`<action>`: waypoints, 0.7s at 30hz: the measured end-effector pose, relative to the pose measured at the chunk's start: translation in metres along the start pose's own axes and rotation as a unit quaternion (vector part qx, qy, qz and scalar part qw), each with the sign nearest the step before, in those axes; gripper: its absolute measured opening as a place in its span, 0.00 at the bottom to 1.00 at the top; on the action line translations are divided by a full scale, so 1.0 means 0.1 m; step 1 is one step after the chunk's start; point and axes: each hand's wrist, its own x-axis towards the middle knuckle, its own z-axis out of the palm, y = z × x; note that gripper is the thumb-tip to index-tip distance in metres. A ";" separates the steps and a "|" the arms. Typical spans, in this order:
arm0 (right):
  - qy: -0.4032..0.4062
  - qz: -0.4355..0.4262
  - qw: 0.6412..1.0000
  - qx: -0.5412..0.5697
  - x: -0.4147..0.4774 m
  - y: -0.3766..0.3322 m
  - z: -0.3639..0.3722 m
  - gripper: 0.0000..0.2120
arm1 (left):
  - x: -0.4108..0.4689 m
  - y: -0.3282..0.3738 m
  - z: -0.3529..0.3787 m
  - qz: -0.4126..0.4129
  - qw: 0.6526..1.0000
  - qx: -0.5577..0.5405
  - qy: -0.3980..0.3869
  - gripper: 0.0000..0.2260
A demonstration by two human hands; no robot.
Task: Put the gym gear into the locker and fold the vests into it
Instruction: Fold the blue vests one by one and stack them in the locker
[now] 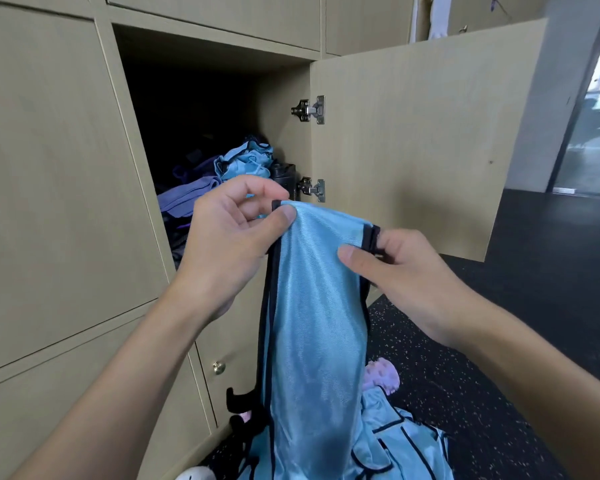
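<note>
The left hand and right hand each pinch the shiny light-blue black-trimmed vest by its top edge — open beige wooden locker ahead, black speckled rubber floor below.

Closed beige cabinet doors fill the left wall, one with a brass knob. Black speckled floor runs right toward a daylit glass partition.
</note>
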 end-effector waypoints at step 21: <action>0.109 -0.048 0.991 -0.058 -0.01 -0.01 0.08 0.09 | -0.13 -0.12 0.15 -0.039 0.999 0.010 0.008 0.12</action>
